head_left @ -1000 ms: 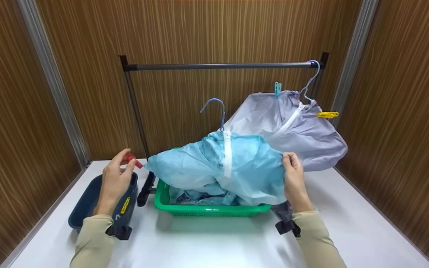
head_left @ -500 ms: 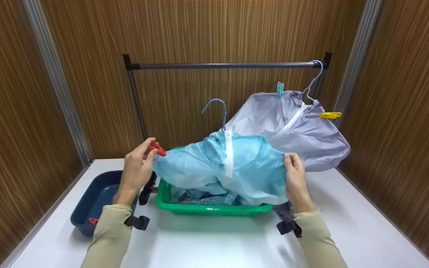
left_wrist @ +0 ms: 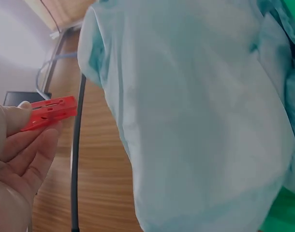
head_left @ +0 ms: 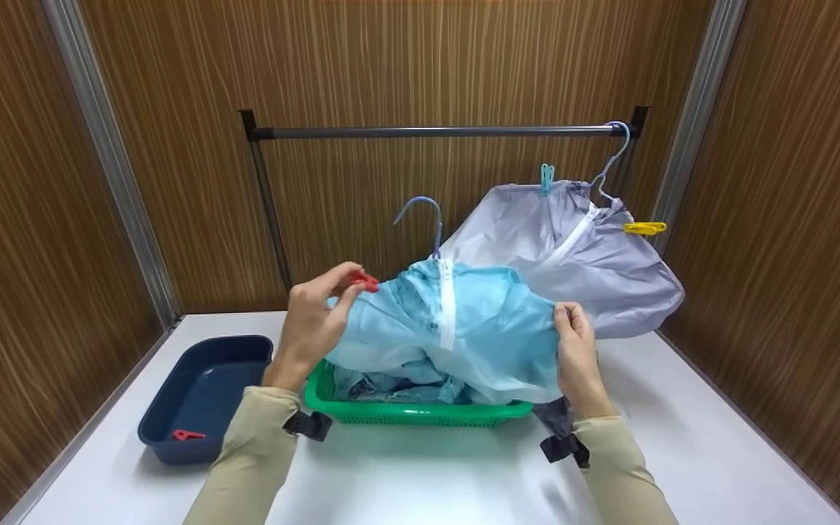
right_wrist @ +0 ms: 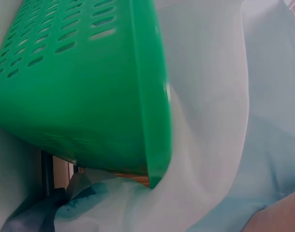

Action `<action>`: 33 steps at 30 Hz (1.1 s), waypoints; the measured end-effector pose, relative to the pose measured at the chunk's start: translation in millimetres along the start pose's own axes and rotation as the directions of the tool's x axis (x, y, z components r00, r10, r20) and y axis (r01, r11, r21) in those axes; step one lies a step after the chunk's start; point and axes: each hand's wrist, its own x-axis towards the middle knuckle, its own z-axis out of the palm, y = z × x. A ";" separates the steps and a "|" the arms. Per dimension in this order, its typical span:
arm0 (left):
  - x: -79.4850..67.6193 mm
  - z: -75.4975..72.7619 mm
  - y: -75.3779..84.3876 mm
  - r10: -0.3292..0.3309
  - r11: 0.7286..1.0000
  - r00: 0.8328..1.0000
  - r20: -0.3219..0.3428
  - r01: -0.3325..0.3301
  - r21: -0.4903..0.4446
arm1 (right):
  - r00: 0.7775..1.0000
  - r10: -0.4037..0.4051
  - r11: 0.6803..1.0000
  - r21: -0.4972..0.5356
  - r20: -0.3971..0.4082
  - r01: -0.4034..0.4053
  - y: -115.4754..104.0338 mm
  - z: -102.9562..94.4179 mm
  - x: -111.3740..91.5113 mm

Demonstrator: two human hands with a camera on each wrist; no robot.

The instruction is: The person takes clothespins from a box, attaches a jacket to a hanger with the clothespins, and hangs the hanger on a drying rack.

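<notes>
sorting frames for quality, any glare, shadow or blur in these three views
Head: glint on the front rim of the green basket, soft shadow on the white table below; left wrist: pale, washed-out upper left corner, held red clothespin reasonably clear; right wrist: small glint along the basket's edge.

Bright, glare on tabletop (head_left: 434, 477), soft shadows; wrist views hazy

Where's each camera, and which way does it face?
Head: on the head, facing forward and down at the blue jacket; left grip, right grip, sleeves show.
Left wrist: on that wrist, facing the jacket; left grip shows.
Right wrist: on that wrist, facing the green basket; skin at one edge.
Head and left wrist share the red clip.
</notes>
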 end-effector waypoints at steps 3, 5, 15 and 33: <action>5.8 9.1 9.9 0.048 0.999 0.999 -0.013 -0.048 0.003 | 1.000 -0.003 1.000 0.000 0.002 0.003 0.0 1.5 -0.5; 10.3 16.2 16.4 0.071 0.997 0.997 -0.015 -0.071 0.006 | 1.000 -0.005 1.000 0.000 0.006 0.005 0.2 1.9 -0.6; 37.6 62.1 43.6 0.104 0.994 0.991 0.083 -0.101 -0.036 | 1.000 -0.022 0.999 0.024 0.000 0.022 2.8 0.9 1.3; 60.7 123.1 63.3 0.131 0.991 0.974 0.183 -0.125 -0.044 | 1.000 -0.025 1.000 0.014 0.012 0.024 4.1 2.9 -0.7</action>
